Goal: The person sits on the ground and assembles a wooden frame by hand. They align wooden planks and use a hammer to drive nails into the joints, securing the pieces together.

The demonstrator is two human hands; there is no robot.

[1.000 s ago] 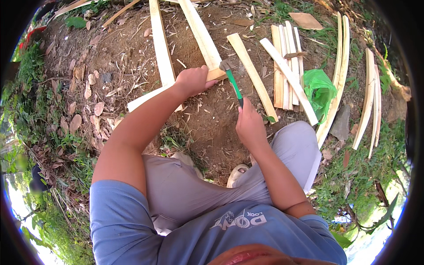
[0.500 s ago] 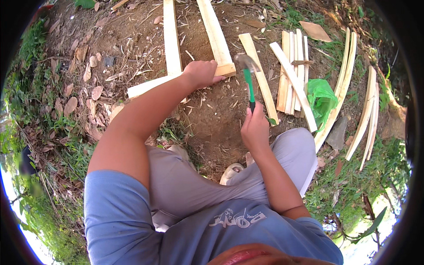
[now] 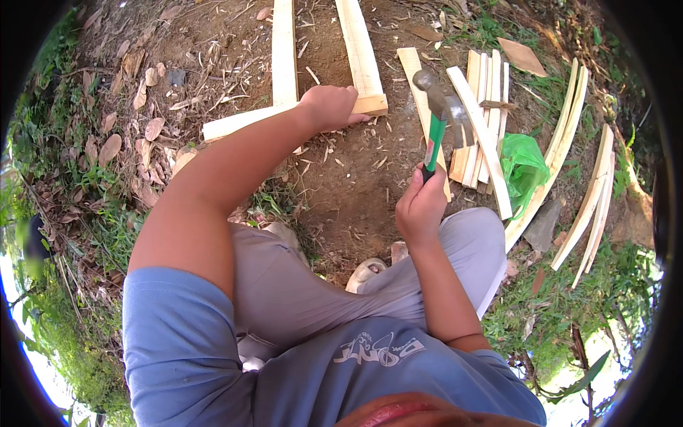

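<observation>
My left hand (image 3: 329,108) is closed around a pale wooden crosspiece (image 3: 238,124), near its right end. Two long boards, a left board (image 3: 284,57) and a right board (image 3: 361,50), run away from me and meet the crosspiece at their near ends. My fingers hide part of the crosspiece beside the right board. In my right hand (image 3: 420,210) is a claw hammer (image 3: 435,132) with a green and black handle. Its metal head is raised, to the right of the crosspiece's end and apart from it. Behind the hammer lies a single wooden strip (image 3: 414,64).
At the right, a tied bundle of wooden strips (image 3: 472,165) lies under a loose strip (image 3: 478,121). Next to it are a green plastic bag (image 3: 523,171), long curved strips (image 3: 565,121) and a grey stone (image 3: 545,224). Dry leaves (image 3: 110,149) cover the ground at left.
The hammer has swung to the right, away from the crosspiece's end. My left hand keeps its place on the crosspiece. The whole view has shifted slightly.
</observation>
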